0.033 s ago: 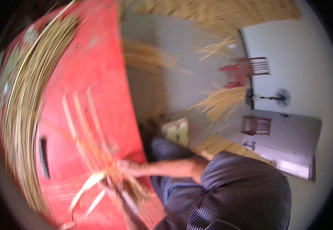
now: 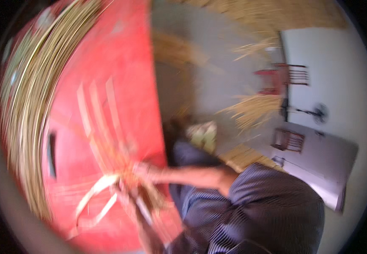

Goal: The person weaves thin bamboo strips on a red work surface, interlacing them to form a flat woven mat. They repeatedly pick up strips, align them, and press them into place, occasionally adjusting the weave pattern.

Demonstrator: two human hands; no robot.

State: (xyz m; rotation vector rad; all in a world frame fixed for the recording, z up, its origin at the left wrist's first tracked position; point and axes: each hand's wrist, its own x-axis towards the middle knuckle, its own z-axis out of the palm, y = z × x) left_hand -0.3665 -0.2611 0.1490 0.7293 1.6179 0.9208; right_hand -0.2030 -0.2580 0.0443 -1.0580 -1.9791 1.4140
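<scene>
Pale split strips [image 2: 97, 110] fan out from a blurred, partly woven piece [image 2: 126, 173] on the red work surface [image 2: 120, 51]. My right hand [image 2: 147, 171] reaches in from the right with its fingers closed on the woven piece. Below it, my left hand [image 2: 126, 194] is at the lower strips, its fingers bent round the piece but smeared by motion. A long, light, narrow item [image 2: 143, 209] lies along that hand, too blurred to name. Looped strips [image 2: 86, 203] curve off to the lower left.
A long bundle of strips [image 2: 35, 106] runs along the left, beside a dark narrow object [image 2: 51, 154]. On the right are cut-strip piles [image 2: 255, 110], two chairs [image 2: 297, 75], a standing fan [image 2: 319, 112], my legs [image 2: 196, 152] and a patterned object [image 2: 200, 135] on the floor.
The whole view has shifted, with the table and room sitting a little further right and, in the lower part, higher. Both hands stay at the woven piece.
</scene>
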